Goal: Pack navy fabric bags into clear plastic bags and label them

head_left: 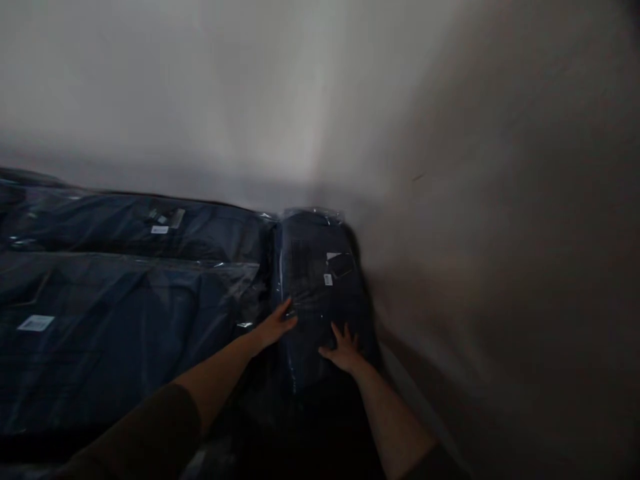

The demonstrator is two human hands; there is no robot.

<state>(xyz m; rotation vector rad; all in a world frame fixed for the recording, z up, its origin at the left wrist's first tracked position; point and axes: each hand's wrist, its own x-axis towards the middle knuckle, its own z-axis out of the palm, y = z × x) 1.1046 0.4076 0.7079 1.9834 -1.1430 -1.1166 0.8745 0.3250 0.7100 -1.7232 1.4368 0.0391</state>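
Note:
A dark blue folded garment in a clear plastic bag (310, 293) lies near the corner, with a dark tag (341, 265) and a small white label (328, 280) on it. My left hand (275, 325) rests at its left edge, thumb and fingers apart. On the lower right part of the same package lies my right hand (345, 348), its fingers spread over the plastic. Neither hand is closed around anything. The light is dim, so the garment's exact kind cannot be made out.
More bagged dark blue garments lie to the left, one along the back (210, 230) and a larger one in front (125, 320), each with a white label. Pale walls (240, 100) rise behind and on the right. The area below the hands is very dark.

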